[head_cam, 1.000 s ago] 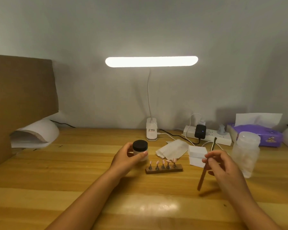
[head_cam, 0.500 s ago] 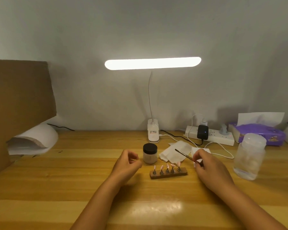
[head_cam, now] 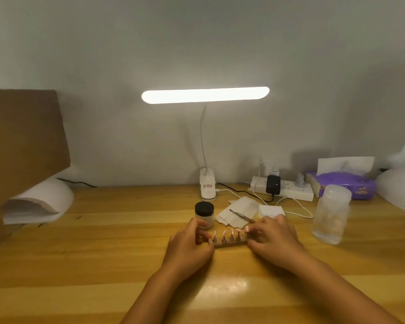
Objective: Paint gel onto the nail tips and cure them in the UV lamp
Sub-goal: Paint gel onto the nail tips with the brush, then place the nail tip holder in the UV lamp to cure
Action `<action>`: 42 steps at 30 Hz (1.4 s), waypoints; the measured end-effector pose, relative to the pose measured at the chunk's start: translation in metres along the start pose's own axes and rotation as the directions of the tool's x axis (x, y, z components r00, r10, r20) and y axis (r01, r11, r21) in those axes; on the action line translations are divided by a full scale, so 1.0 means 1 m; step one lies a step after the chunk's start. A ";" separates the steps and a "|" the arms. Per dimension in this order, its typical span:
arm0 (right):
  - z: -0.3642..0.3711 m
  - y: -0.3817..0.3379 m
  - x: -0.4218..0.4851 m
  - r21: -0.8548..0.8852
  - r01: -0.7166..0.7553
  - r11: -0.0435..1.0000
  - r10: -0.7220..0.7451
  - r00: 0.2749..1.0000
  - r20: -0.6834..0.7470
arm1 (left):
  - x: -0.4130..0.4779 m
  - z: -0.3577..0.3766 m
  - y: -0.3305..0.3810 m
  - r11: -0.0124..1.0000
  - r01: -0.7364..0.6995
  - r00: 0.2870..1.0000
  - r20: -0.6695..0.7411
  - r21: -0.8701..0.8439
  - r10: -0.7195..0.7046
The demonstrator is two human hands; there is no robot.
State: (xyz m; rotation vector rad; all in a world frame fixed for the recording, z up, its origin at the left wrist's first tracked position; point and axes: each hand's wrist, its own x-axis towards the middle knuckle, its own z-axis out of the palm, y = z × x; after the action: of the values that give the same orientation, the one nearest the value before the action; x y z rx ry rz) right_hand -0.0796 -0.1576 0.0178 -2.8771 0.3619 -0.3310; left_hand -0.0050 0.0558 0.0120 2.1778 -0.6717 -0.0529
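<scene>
Tabletop (head_cam: pixel 103 253) of pale wood carries everything. A white domed UV lamp (head_cam: pixel 40 199) sits far to the left, half under a leaning cardboard sheet (head_cam: pixel 21 141). Near the middle, the left hand (head_cam: pixel 188 247) and the right hand (head_cam: pixel 275 239) each pinch one end of the wooden nail-tip holder (head_cam: pixel 230 243). Their fingers (head_cam: pixel 262 224) are curled round it, and it rests flat on the wood. Five nail tips (head_cam: pixel 232 231) stand upright on their pegs along it. Whether gel already coats them is too small to tell.

The step looks like taking up the holder to carry it to the lamp. It is best done by lifting both ends together and keeping the strip level. The fingers should stay low on the wood, clear of the tips, so that nothing smears or tilts.

Open wood runs leftward from the hands to the lamp's mouth, so that is the easy path. The cardboard overhangs the dome, so the holder should go in low. To the right, a clear plastic jar (head_cam: pixel 331 216) stands near the right hand's wrist. Just behind the hands are the black-lidded gel jar (head_cam: pixel 204 215) and a brush (head_cam: pixel 241 215) lying across the wipes (head_cam: pixel 240 206). A lift straight up, not backward, avoids both.
</scene>
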 end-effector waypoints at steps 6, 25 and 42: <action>-0.018 0.005 -0.029 0.089 0.079 0.993 -0.078 0.997 -0.015 | -0.002 0.005 -0.002 0.997 -0.077 0.997 -0.012 -0.017 0.076; -0.140 0.207 -0.196 0.508 -0.534 0.676 0.722 0.618 -0.311 | 0.000 0.063 0.104 0.953 -0.137 0.869 0.428 -0.270 0.246; -0.134 0.346 -0.052 0.631 -0.720 0.289 0.956 0.248 -0.154 | 0.041 0.291 0.237 0.879 -0.086 0.880 0.378 -0.470 0.288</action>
State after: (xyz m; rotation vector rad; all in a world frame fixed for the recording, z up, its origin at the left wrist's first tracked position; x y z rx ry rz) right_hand -0.2370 -0.4960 0.0495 -1.6182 1.6704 -0.8119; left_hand -0.1515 -0.2921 0.0045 1.6528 -1.0194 -0.5565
